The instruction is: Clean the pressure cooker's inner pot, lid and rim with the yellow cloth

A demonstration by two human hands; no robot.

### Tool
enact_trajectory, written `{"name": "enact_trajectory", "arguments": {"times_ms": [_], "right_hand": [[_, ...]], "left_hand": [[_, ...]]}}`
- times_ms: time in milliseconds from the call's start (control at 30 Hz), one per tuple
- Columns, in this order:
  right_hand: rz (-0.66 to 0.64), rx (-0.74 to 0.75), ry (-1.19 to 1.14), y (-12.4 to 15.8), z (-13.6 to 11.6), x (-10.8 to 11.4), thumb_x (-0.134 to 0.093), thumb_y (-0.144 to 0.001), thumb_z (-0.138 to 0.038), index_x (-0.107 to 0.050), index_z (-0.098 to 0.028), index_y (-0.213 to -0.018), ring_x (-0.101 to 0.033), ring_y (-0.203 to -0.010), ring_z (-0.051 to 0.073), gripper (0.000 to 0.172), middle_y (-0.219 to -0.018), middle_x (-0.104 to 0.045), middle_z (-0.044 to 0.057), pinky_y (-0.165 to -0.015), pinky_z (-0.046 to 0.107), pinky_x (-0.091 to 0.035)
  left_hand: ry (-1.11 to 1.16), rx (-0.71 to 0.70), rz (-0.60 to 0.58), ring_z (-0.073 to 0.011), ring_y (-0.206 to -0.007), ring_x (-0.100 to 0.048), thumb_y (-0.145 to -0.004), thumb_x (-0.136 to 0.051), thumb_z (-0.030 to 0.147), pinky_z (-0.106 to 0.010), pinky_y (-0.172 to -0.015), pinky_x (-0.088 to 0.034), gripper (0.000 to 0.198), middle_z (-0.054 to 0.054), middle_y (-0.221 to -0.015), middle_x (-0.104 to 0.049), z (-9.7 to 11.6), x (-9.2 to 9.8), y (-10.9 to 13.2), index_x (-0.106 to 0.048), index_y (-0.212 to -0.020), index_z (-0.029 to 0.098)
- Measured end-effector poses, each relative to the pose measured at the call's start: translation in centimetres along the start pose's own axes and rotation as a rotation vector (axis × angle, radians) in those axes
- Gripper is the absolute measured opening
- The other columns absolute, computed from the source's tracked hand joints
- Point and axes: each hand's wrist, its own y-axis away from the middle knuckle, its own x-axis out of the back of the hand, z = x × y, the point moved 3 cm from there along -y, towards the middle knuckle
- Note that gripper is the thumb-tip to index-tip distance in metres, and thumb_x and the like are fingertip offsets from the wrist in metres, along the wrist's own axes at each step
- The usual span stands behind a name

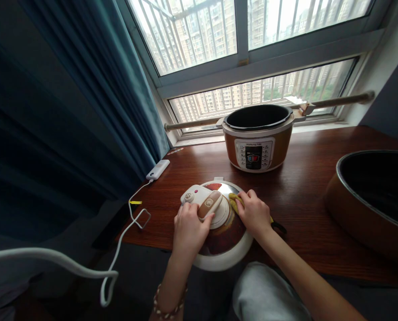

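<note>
A round pressure-cooker lid [225, 249] with a white rim and shiny brown top lies flat on the wooden table's near edge. My left hand [188, 229] grips the lid's cream and brown handle [208, 206] from the left. My right hand [254, 213] is closed on a yellow cloth [234, 203] pressed onto the lid's top, just right of the handle. The open cooker body [257, 136] stands further back, control panel facing me.
A large dark-lined pot [373, 200] sits at the right edge of the table [306, 205]. A white power bank [158, 169] lies at the left corner, its white cable [118, 249] trailing off the table. Blue curtain hangs left; window behind.
</note>
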Motion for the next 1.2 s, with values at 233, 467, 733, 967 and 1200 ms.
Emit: {"name": "enact_trajectory", "arguments": {"times_ms": [233,467,733,967,1200], "right_hand": [[-0.035,0.191,-0.112,3.0,-1.7,0.4,-0.045,-0.088,-0.030,-0.056,-0.025,-0.085,-0.053,-0.073,0.014,0.012,-0.085,-0.053,0.001,-0.057,0.024,-0.027],[0.077,-0.017,-0.010,2.8,-0.9,0.2,-0.045,-0.088,-0.029,-0.059,-0.024,-0.090,-0.053,-0.073,0.015,0.015,-0.087,-0.053,0.003,-0.056,0.025,-0.027],[0.083,0.028,-0.112,3.9,-1.5,0.2,-0.046,-0.088,-0.028,-0.060,-0.025,-0.093,-0.053,-0.075,0.014,0.015,-0.087,-0.053,0.003,-0.060,0.023,-0.030],[0.015,0.221,-0.130,4.4,-2.8,0.3,-0.046,-0.087,-0.028,-0.060,-0.024,-0.085,-0.051,-0.075,0.014,0.015,-0.084,-0.053,0.002,-0.058,0.024,-0.028],[0.069,0.086,-0.100,4.8,-2.4,-0.1,-0.045,-0.088,-0.025,-0.060,-0.022,-0.087,-0.049,-0.074,0.016,0.016,-0.083,-0.053,0.004,-0.059,0.026,-0.027]], "left_hand": [[0.031,-0.016,0.006,-0.0254,-0.090,-0.054,-0.075,-0.056,0.043,-0.035,-0.076,-0.043,0.027,-0.007,-0.087,-0.055,-0.3,-0.4,0.2,-0.056,-0.083,0.017],[0.041,-0.027,0.015,-0.0250,-0.090,-0.054,-0.075,-0.057,0.041,-0.035,-0.077,-0.043,0.026,-0.008,-0.089,-0.055,-0.4,-0.4,0.4,-0.055,-0.084,0.017],[0.036,-0.041,0.042,-0.0244,-0.088,-0.055,-0.075,-0.056,0.041,-0.035,-0.078,-0.044,0.026,-0.008,-0.087,-0.054,-0.5,-0.4,0.6,-0.055,-0.083,0.016],[0.060,-0.041,0.026,-0.0248,-0.085,-0.056,-0.075,-0.056,0.041,-0.036,-0.077,-0.045,0.025,-0.007,-0.085,-0.054,-0.6,-0.5,0.4,-0.054,-0.081,0.017],[0.090,-0.028,0.032,-0.0241,-0.085,-0.055,-0.075,-0.057,0.039,-0.036,-0.077,-0.045,0.024,-0.007,-0.086,-0.054,-0.5,-0.5,0.3,-0.054,-0.082,0.017]]}}
